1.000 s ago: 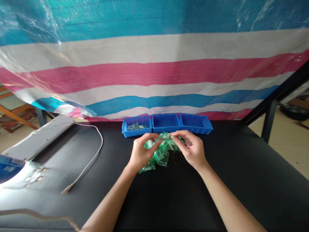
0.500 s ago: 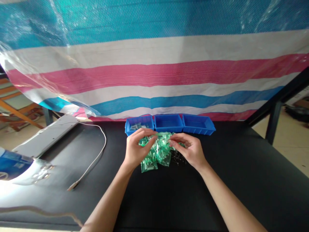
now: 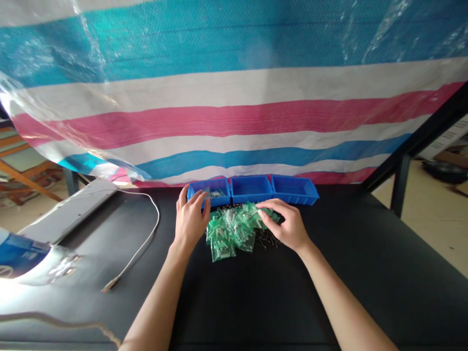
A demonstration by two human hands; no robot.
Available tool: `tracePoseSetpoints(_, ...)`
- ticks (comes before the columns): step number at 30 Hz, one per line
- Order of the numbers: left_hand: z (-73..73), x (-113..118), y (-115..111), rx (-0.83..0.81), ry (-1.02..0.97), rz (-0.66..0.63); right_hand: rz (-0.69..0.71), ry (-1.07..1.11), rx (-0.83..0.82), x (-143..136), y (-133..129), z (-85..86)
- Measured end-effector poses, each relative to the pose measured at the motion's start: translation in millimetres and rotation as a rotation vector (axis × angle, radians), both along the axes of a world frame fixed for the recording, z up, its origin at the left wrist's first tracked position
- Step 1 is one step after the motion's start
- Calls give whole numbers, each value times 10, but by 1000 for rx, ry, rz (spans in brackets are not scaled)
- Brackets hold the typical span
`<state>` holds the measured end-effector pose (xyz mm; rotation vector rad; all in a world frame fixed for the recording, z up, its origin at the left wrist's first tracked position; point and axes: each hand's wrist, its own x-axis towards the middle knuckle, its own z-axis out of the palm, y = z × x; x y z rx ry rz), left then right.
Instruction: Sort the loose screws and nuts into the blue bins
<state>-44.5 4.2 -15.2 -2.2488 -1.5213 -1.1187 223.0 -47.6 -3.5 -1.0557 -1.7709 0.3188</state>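
Note:
My left hand (image 3: 190,218) is at the near left corner of the left blue bin (image 3: 193,187), its fingers curled over the rim. A small clear plastic packet (image 3: 205,191) shows at its fingertips, partly hidden by them. Inside that bin lie more pale packets (image 3: 218,193). My right hand (image 3: 287,223) hovers at the right side of a heap of green-tinted plastic packets (image 3: 234,226), with thumb and forefinger apart and nothing visible between them. Dark screws or pins (image 3: 266,239) lie loose beneath and beside the heap.
A middle blue bin (image 3: 251,187) and a right blue bin (image 3: 294,189) continue the row along the back of the black table (image 3: 278,302). On the left are a white cable (image 3: 141,246), a grey panel (image 3: 78,204) and a blue-and-clear package (image 3: 25,256). Striped sheeting (image 3: 234,117) hangs behind.
My left hand has moved from the heap left and back to the left bin, bringing a clear packet. My right hand stays near the heap. The view has shifted slightly.

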Motion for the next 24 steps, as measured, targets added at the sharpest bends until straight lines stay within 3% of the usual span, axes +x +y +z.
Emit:
tracePoseSetpoints(4,59,113,-44,-12,-10,-157,78,-264,8,40,-1,-30)
tracePoseSetpoints(10,-9,156,-88,-86,20,7,103,-349,-61,-44,-19,-82)
tracePoseSetpoints(16,-82,89,-23,-25,60,-11,79,-363,-27,-73,-14,-87)
tracePoseSetpoints(24,-41,-75,90,-11,-13,-4,72,-360,-30,-40,11,-118)
